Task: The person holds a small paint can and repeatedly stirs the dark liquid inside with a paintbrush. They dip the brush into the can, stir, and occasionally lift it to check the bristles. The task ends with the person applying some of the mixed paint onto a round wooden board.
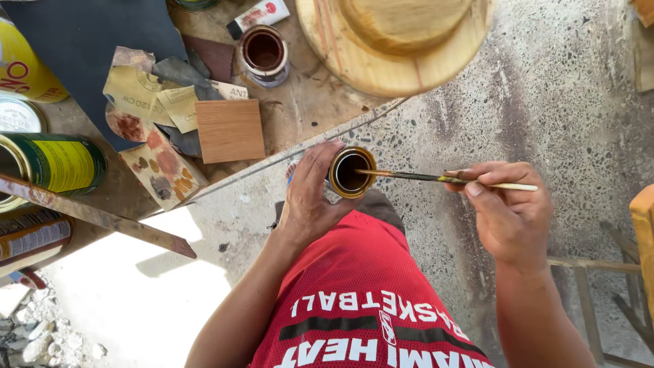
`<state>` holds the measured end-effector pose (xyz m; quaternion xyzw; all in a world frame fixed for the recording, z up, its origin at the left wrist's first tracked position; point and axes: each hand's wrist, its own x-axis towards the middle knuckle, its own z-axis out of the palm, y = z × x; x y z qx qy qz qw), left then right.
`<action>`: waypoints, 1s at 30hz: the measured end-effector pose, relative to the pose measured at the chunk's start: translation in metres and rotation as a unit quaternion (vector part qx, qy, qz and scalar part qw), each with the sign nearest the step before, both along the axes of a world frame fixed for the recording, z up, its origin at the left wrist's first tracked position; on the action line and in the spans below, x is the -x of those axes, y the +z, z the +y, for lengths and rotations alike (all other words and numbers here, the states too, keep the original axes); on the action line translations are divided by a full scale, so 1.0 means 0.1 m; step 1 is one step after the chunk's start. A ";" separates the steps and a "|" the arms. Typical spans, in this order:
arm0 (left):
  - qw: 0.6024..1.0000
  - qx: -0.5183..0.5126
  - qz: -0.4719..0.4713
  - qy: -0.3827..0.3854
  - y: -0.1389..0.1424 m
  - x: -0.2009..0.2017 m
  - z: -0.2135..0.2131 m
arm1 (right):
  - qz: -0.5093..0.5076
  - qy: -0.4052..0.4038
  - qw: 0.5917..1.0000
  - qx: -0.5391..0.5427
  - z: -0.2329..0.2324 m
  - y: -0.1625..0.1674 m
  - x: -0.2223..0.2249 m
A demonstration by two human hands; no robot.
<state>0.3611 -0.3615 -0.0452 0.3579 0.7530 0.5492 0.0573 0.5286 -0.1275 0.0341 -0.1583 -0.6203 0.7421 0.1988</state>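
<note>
L hand: fingers wrapped round a small gold-rimmed tin, held above the lap, mouth facing cam, dark inside. R hand: fingers pinched on a thin brush, thumb on top; brush lies level, tip just inside tin rim. Beyond L fingers, on table: square wood sample, sandpaper scraps, open jar of brown stain, pale wood bowl. Green-yellow can well off to L.

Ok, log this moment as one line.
left hand: holds small open tin | right hand: holds thin paintbrush, tip dipped in tin | nearby: wooden square, sandpaper scraps
</note>
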 end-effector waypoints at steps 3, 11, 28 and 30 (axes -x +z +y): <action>0.999 0.027 -0.039 0.021 -0.05 0.12 -0.12 | -0.021 0.006 1.000 -0.007 0.12 0.04 0.18; 0.990 0.014 -0.074 0.119 -0.05 0.23 -0.15 | 0.041 0.002 0.997 -0.066 0.22 0.10 1.31; 0.988 -0.012 -0.058 0.141 -0.14 0.03 -0.18 | 0.032 0.117 0.974 -0.191 0.05 -0.10 2.60; 0.987 -0.008 -0.066 0.144 -0.13 0.02 -0.19 | 0.035 0.125 0.968 -0.216 0.01 -0.16 2.65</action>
